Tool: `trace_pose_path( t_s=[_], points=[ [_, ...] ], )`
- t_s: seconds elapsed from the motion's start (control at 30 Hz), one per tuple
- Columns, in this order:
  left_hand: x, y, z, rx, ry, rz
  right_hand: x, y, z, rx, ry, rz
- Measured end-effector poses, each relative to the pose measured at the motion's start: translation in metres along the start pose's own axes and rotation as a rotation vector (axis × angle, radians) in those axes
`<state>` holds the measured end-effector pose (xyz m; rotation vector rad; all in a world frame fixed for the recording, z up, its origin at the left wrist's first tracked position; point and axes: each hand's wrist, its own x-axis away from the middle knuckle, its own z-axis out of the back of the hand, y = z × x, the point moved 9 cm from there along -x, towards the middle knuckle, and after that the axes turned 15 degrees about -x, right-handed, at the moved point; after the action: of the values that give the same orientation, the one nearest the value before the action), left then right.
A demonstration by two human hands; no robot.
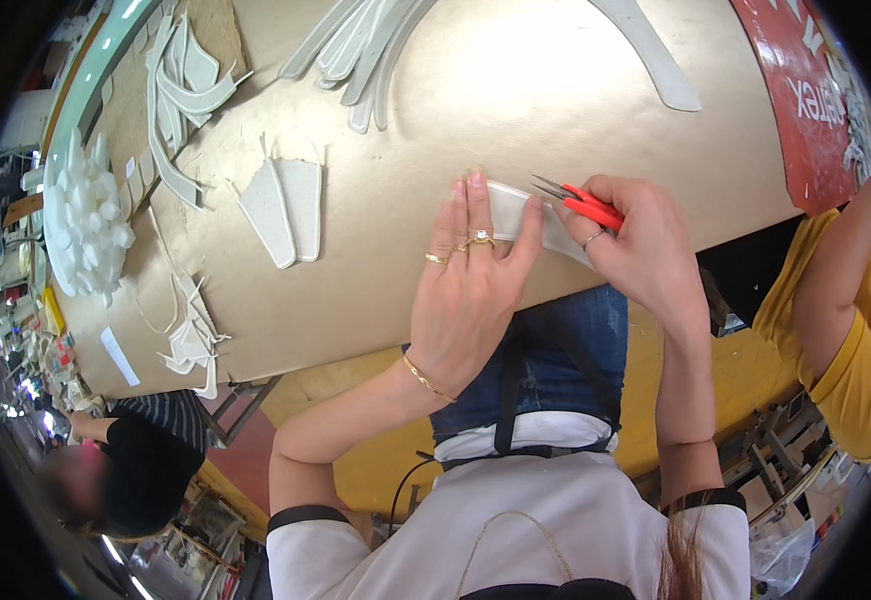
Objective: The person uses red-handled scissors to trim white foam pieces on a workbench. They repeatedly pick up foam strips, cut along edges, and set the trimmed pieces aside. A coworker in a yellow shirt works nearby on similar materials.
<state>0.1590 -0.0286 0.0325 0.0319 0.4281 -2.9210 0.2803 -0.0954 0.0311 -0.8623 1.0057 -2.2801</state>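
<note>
My left hand (470,285) lies flat on a white strip-shaped fabric piece (511,212) near the front edge of the brown paper-covered table (415,130), fingers pressing it down. My right hand (635,245) grips red-handled snips (583,203), their blades pointing left over the strip, close to my left fingertips. The strip runs on under my right hand.
Two white wedge-shaped pieces (285,205) lie left of my hands. Curved white strips (365,50) are piled at the far edge, more scraps (180,80) at the left. A person in yellow (845,310) sits at right, another in black (125,470) at lower left.
</note>
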Motion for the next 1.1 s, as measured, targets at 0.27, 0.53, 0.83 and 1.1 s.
trace_pose_path(
  t_s=[0.27,0.53,0.83,1.1],
  points=[
    [0.001,0.006,-0.007,0.395,-0.049,-0.031,0.022,0.030,0.031,-0.173,-0.058,-0.176],
    [0.000,0.007,-0.008,0.447,-0.072,-0.070,0.034,0.047,0.041,-0.134,-0.028,-0.145],
    [-0.001,0.009,-0.006,0.318,-0.085,-0.114,0.044,0.073,0.056,-0.248,-0.034,-0.243],
    [-0.006,0.016,-0.002,0.310,-0.091,-0.084,0.042,0.073,0.059,-0.244,-0.018,-0.215]
  ],
)
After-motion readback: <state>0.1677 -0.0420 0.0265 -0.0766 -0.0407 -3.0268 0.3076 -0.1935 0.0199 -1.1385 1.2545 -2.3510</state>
